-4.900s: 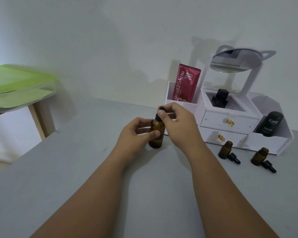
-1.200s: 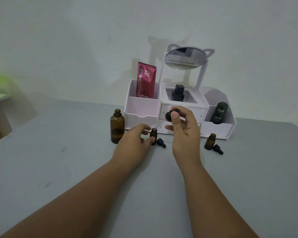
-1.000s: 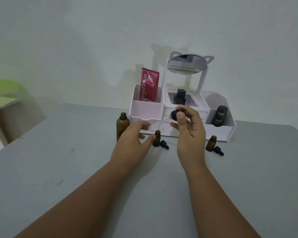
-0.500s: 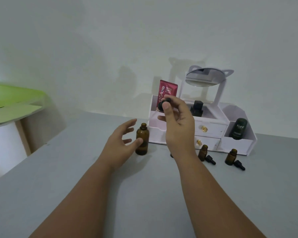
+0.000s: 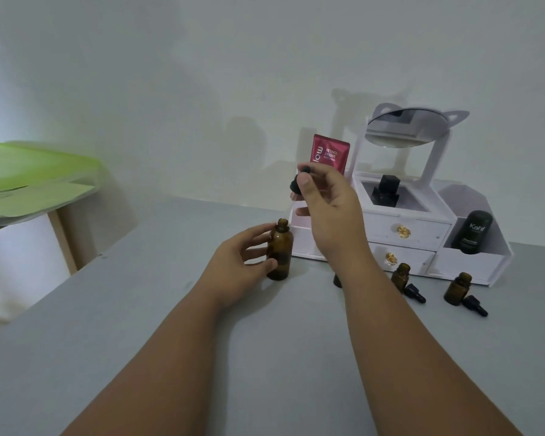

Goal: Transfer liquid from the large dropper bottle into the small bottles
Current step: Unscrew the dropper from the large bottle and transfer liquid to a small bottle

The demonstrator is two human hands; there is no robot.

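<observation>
Large dropper bottle [image 5: 280, 251] stands upright and uncapped on the grey table [image 5: 139, 309], just in front of the left corner of the white organizer [image 5: 472, 265]. The left hand [image 5: 238, 262] has its grip around this bottle: the thumb touches the front of the glass, and the other fingers curve behind it, partly hidden.

The right hand [image 5: 328, 204] is up above the table. Its grip is a narrow pinch of thumb and forefinger on the black dropper cap [image 5: 297, 181]. The glass tube under the cap I cannot make out, because the hand covers that place.

The first small bottle [image 5: 337, 281] is almost all hidden behind the right forearm; only a dark edge shows. The second small bottle [image 5: 401, 276] and the third small bottle [image 5: 456, 287] stand open near the drawers, each with a small black cap [image 5: 415, 294] lying just beside it.

The red sachet [image 5: 331, 152] in the organizer is partly covered by the right hand, so its lettering is cut off. The glass is too dark to tell how much liquid any bottle holds. At the left edge, a green shape [image 5: 29, 174] is blurred.
</observation>
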